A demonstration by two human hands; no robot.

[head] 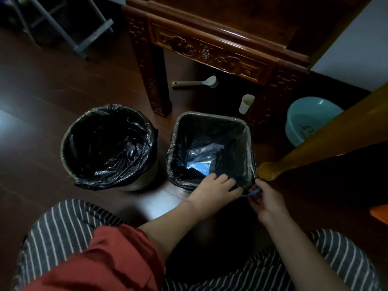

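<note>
Here, the square bin [212,115] stands between the round bin [65,143] and a wooden post [315,148] whose foot crowds its near right corner. Two bins, one dark liner each. Its liner [233,141] is thin, crinkled, folded over the rim. Left hand [214,185] fingers spread on the near rim; right hand [266,199] pinches a blue strip [253,193] there.

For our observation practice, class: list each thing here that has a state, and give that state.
square bin: lined, uncovered, plastic lying inside.
round bin: lined, uncovered.
left hand: flat on square bin's rim.
right hand: pinches blue strip.
brush: lying on floor.
basin: mouth up.
</note>
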